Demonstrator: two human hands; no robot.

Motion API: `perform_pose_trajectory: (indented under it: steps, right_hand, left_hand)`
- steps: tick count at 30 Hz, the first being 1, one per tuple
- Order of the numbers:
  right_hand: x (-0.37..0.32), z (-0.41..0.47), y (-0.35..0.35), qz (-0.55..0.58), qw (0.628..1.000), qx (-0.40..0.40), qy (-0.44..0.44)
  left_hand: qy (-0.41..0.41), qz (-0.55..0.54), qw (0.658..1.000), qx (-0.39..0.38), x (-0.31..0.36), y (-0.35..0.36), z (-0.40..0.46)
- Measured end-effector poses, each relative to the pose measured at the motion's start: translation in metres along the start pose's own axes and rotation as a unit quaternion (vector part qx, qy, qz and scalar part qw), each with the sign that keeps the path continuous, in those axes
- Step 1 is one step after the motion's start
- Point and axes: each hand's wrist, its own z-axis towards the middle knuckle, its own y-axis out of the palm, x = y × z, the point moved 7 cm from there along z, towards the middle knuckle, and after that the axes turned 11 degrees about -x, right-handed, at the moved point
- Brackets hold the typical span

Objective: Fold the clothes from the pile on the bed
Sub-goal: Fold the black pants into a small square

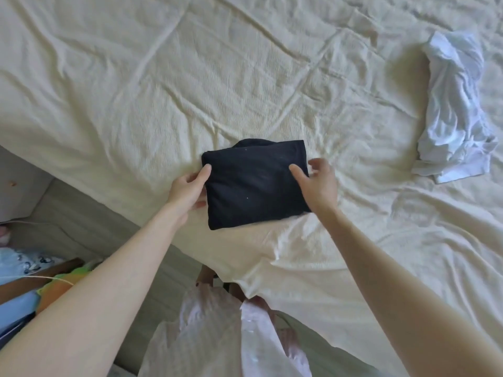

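Observation:
A black garment (253,183), folded into a compact rectangle, lies on the cream bed sheet (136,91) near the bed's front edge. My left hand (187,190) grips its left edge, thumb on top and fingers tucked under it. My right hand (317,183) is at the garment's right edge. Its thumb rests on the black cloth and its fingers are loosely spread just past the edge, holding nothing. A crumpled white garment (454,104) lies unfolded on the sheet at the far right.
The bed's edge runs diagonally from the left to the bottom middle, with grey floor (89,221) beyond it. Coloured items and a wooden piece (40,276) sit on the floor at the lower left. My pale clothing (217,336) hangs at the bottom centre.

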Motion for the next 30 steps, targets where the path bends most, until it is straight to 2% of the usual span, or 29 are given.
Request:
perform_pose_trajectory:
  steps: [1,3,7,9,11,17,21,26,30]
  right_hand:
    - [0.008,0.008,0.0,0.077,0.994,-0.039,0.073]
    - [0.015,0.02,0.003,0.149,0.97,-0.122,0.148]
    - [0.012,0.026,0.007,0.187,0.936,-0.242,0.173]
    - [0.01,0.028,0.008,0.199,0.925,-0.27,0.179]
    - [0.008,0.029,0.007,0.2,0.924,-0.272,0.18]
    - [-0.004,0.014,-0.005,0.213,0.925,-0.257,0.182]
    - [-0.021,-0.024,-0.023,0.24,0.924,-0.242,0.172]
    - [-0.035,-0.097,-0.055,0.288,0.924,-0.196,0.16]
    - [-0.029,-0.163,-0.084,0.339,0.925,-0.121,0.123]
  left_hand:
    - [-0.006,-0.008,1.0,-0.014,0.001,0.0,0.002]
    - [-0.019,-0.026,0.999,-0.04,0.001,0.002,0.006]
    - [-0.035,-0.035,0.993,-0.104,0.003,0.01,0.011]
    - [-0.025,-0.026,0.99,-0.137,0.005,0.014,0.01]
    - [-0.005,-0.006,0.989,-0.146,0.008,0.014,0.007]
    - [0.043,-0.004,0.996,-0.075,0.022,0.01,-0.009]
    - [0.057,-0.008,0.996,-0.063,0.037,0.012,-0.042]
    - [0.075,0.034,0.992,-0.1,0.067,0.018,-0.103]
    - [0.104,0.082,0.979,-0.156,0.092,0.038,-0.146]
